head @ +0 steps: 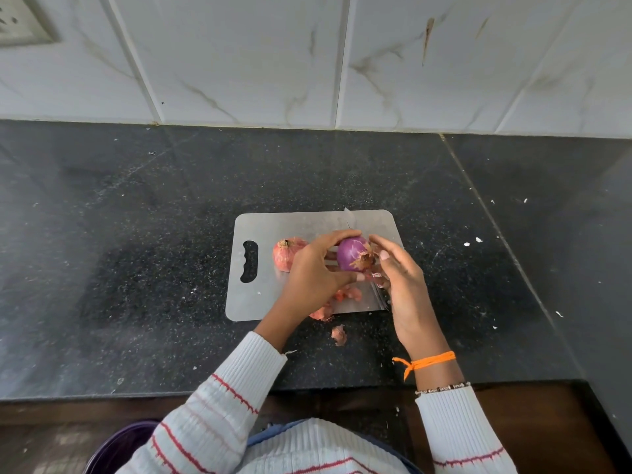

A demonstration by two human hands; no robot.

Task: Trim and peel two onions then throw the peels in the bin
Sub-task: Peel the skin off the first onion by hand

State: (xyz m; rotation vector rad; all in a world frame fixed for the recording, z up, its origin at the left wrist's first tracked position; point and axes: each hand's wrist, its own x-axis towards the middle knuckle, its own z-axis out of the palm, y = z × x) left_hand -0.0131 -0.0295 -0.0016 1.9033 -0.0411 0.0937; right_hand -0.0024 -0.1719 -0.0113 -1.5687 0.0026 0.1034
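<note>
My left hand (pixel 316 268) grips a purple, mostly peeled onion (pixel 350 253) above the steel cutting board (pixel 260 302). Bits of dry brown skin still cling to the onion's right end. My right hand (pixel 398 278) is at that end, its fingertips on the loose skin. A second onion (pixel 285 253), still in its orange-pink skin, lies on the board just left of my left hand. Loose peels (pixel 347 295) lie on the board under my hands, and another peel (pixel 338 335) lies on the counter in front of the board. A knife (pixel 381 297) lies on the board, mostly hidden under my right hand.
The board sits on a black speckled stone counter (pixel 136 268) backed by a white tiled wall (pixel 307 63). A purple bin rim (pixel 119 446) shows below the counter's front edge at the lower left. Small white scraps dot the counter on the right.
</note>
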